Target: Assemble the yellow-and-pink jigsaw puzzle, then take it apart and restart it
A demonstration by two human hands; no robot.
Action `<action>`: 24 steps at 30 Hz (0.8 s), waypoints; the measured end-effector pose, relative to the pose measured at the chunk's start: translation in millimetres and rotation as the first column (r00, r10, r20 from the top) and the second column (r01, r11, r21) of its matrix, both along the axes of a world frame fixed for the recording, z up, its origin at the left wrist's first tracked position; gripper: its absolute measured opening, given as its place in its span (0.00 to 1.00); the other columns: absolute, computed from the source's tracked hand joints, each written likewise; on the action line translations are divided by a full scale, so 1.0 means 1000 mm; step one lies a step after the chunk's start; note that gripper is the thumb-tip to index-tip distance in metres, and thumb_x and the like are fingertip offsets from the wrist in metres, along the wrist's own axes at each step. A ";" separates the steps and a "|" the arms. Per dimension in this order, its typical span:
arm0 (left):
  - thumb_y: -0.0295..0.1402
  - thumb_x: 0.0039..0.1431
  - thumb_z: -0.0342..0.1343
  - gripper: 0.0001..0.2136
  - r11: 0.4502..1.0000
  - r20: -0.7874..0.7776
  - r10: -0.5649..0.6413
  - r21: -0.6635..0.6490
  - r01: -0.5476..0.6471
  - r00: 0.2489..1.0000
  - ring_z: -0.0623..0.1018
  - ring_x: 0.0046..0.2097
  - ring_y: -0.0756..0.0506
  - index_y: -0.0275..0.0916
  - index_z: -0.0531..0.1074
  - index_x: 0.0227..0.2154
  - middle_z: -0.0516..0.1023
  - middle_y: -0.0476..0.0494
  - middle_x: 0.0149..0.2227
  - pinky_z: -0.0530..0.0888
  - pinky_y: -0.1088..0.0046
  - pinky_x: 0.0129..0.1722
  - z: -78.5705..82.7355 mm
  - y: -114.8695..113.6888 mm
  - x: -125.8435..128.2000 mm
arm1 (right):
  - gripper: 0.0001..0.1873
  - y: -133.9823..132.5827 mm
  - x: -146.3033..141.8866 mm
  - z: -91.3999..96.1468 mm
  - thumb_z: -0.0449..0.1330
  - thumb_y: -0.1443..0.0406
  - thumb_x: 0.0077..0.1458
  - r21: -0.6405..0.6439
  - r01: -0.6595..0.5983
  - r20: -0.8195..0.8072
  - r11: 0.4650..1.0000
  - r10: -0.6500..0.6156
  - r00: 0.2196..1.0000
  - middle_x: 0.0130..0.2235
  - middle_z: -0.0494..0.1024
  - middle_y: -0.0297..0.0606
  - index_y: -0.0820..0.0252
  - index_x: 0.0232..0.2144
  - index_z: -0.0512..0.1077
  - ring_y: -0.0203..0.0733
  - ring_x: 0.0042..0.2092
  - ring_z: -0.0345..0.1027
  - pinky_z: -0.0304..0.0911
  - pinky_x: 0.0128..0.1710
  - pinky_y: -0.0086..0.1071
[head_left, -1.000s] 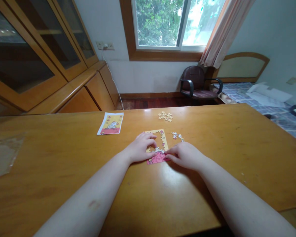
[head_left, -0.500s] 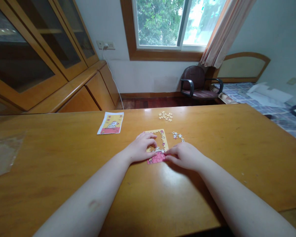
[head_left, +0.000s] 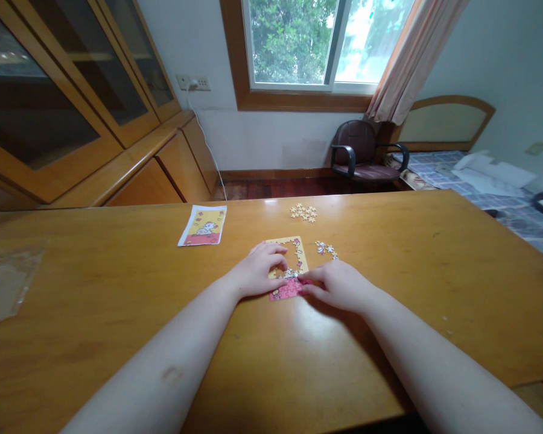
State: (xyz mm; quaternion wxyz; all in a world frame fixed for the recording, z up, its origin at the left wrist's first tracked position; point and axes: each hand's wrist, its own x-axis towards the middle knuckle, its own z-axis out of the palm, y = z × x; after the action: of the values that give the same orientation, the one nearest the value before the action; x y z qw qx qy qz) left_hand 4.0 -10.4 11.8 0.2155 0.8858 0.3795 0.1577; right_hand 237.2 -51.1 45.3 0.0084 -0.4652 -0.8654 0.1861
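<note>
A partly assembled jigsaw puzzle (head_left: 290,290) lies flat on the table, with a yellow border round a bare middle and a pink lower part. Across its left side rests my left hand (head_left: 263,267), fingers curved but apart, the thumb on the pink area. My right hand (head_left: 341,284) touches the right side near the pink and white pieces; forefinger and thumb are spaced apart, and any piece under the fingertips is hidden. Several white loose pieces (head_left: 329,249) lie just beyond my right hand. Farther back sits a cluster of pale pieces (head_left: 303,213).
A picture sheet (head_left: 203,226) with a white animal on yellow and pink lies to the left on the wooden table (head_left: 140,265). At the far left is a clear plastic bag (head_left: 9,280). A chair (head_left: 366,150) stands beyond the table's back edge.
My right forefinger has shifted slightly left and away from me on the puzzle, beside the white pieces. My left hand stays where it was.
</note>
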 end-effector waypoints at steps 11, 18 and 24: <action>0.38 0.51 0.62 0.08 1.000 0.012 -0.002 0.005 0.002 1.000 0.67 0.59 0.37 0.41 0.75 0.33 0.71 0.40 0.55 0.61 0.51 0.61 -0.003 0.001 -0.001 | 0.24 0.001 -0.001 -0.002 0.51 0.47 0.61 0.000 0.021 0.014 1.000 -0.021 1.000 0.38 0.82 0.41 0.49 0.50 0.75 0.45 0.38 0.75 0.62 0.38 0.32; 0.39 0.52 0.62 0.09 1.000 0.007 -0.015 0.014 0.015 1.000 0.67 0.59 0.37 0.41 0.75 0.34 0.71 0.39 0.55 0.60 0.51 0.62 -0.003 0.001 -0.001 | 0.23 0.002 0.000 -0.001 0.52 0.47 0.60 0.016 0.033 0.011 0.999 -0.034 0.999 0.38 0.82 0.40 0.48 0.49 0.75 0.45 0.38 0.75 0.62 0.37 0.32; 0.39 0.53 0.61 0.10 0.999 0.035 -0.030 0.012 0.030 0.999 0.68 0.58 0.37 0.43 0.76 0.38 0.71 0.40 0.55 0.61 0.51 0.61 -0.001 0.000 -0.001 | 0.22 0.004 0.001 -0.001 0.52 0.49 0.61 0.019 0.072 0.038 0.997 -0.072 0.997 0.40 0.82 0.42 0.51 0.47 0.76 0.46 0.41 0.75 0.61 0.39 0.33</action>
State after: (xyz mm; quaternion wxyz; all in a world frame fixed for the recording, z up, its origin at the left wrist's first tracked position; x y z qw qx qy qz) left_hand 3.0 -10.6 10.4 0.2195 0.8897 0.3615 0.1722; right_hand 238.4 -47.4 44.6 0.0023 -0.4996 -0.8496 0.1691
